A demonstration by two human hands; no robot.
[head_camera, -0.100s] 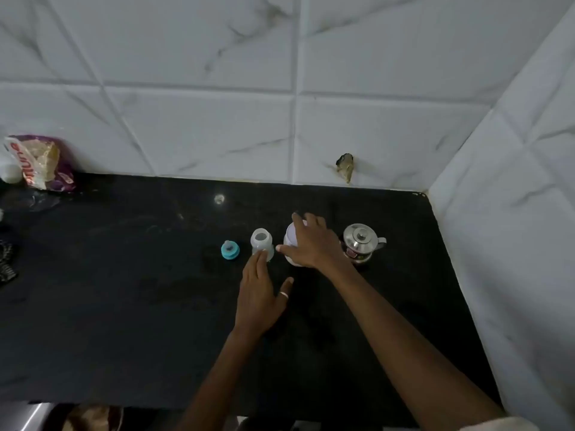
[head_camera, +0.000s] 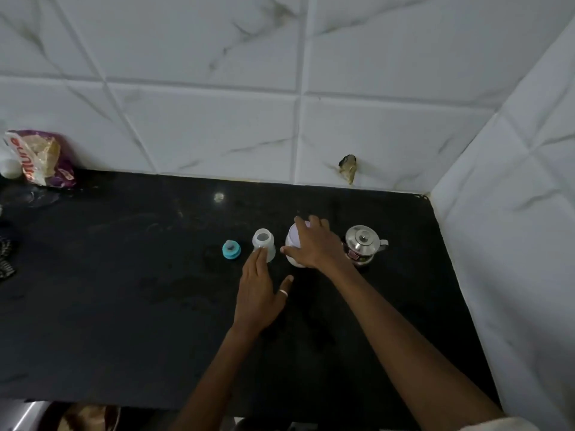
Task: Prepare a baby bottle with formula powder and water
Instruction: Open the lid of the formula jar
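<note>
Snack packet (head_camera: 40, 158): purple and white, crumpled, far left against the tiled wall; no part in the task as judged.

Teal cap (head_camera: 231, 249): bottle collar with teat, set down on the black counter (head_camera: 124, 275), just left of the bottle, apart from it.

Baby bottle (head_camera: 263, 246): clear, upright, mouth uncovered, mid-counter. Contents too faint to tell.

Left hand (head_camera: 259, 293): flat, fingers together and extended, tips touching the bottle's near side; thumb spread wide; ring on thumb. Steadies rather than grips.

White container (head_camera: 295, 247): lilac lid on, just right of the bottle. Judged to be the formula tub.

Right hand (head_camera: 314, 244): draped over the container's lid, fingers curled round its rim, clamped on it.

Steel jug (head_camera: 362, 244): lidded, far right, untouched; presumably the water.

Step in hand: taking up the formula container. Next move calls for removing the lid and dosing powder into the narrow bottle mouth, bottle held firm.
</note>
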